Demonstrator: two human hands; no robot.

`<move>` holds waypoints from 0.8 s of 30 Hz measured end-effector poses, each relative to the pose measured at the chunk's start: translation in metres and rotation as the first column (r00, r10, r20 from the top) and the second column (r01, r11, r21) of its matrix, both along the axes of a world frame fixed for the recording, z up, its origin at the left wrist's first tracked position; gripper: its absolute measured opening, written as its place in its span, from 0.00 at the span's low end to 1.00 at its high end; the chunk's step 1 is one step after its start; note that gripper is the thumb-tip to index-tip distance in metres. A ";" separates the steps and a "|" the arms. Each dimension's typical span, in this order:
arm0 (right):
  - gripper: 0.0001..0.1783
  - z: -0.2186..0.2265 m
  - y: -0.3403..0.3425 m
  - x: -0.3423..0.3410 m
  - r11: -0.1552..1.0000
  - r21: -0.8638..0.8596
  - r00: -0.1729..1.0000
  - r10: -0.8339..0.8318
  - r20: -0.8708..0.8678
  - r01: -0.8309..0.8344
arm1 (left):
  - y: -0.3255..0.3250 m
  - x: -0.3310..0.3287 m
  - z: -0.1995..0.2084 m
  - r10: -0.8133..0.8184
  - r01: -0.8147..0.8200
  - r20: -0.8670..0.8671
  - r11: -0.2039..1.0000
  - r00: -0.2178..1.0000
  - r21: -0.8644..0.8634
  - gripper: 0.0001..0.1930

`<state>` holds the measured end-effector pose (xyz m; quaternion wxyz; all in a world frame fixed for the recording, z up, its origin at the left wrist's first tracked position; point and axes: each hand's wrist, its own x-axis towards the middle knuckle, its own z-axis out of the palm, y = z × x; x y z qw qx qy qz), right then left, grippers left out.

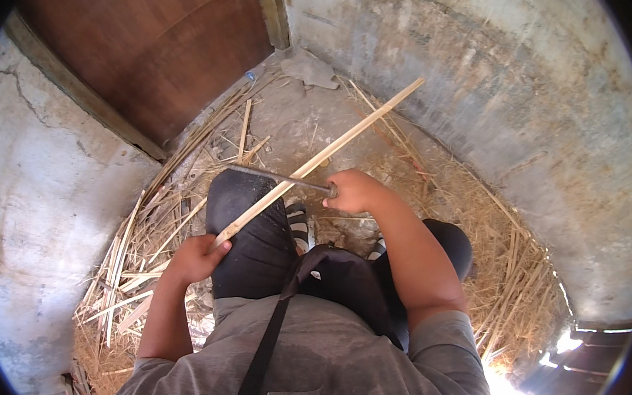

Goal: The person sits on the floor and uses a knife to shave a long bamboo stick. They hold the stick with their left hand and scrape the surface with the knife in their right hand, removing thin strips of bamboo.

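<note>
My left hand [196, 259] is closed round the near end of a long pale bamboo strip [346, 138], by my left knee. The strip slants away from it, up to the far right, over my dark trouser leg [243, 225]. In my right hand [357, 191] is the handle of a long thin-bladed knife [266, 173]. Its blade points left and crosses the strip near the knee; whether the edge bites into the wood I cannot tell. Under the strip, part of a striped sandal [297, 226] shows between my legs.
Split strips [113, 278] lie heaped on the left, with fine shavings [513, 287] along the right wall. Stained concrete walls [503, 86] curve close on both sides. A brown door panel [143, 35] stands far left, and a flat stone [309, 71] lies near its frame.
</note>
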<state>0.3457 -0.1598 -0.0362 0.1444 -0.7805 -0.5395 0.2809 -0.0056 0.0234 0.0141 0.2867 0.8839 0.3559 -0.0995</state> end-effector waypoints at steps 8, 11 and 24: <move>0.37 -0.022 -0.022 0.045 0.946 0.031 0.943 -0.318 -0.096 0.322 | -0.005 0.004 0.005 -0.009 0.009 -0.008 1.000 1.000 0.020 0.29; 0.38 -0.016 -0.028 0.049 0.936 0.043 0.936 -0.348 -0.057 0.350 | -0.003 0.005 0.004 -0.003 0.003 -0.012 1.000 1.000 0.002 0.29; 0.36 -0.010 -0.013 0.023 0.988 0.027 0.985 -0.150 -0.088 0.153 | -0.006 0.001 0.000 -0.029 0.026 0.031 0.996 0.999 0.088 0.28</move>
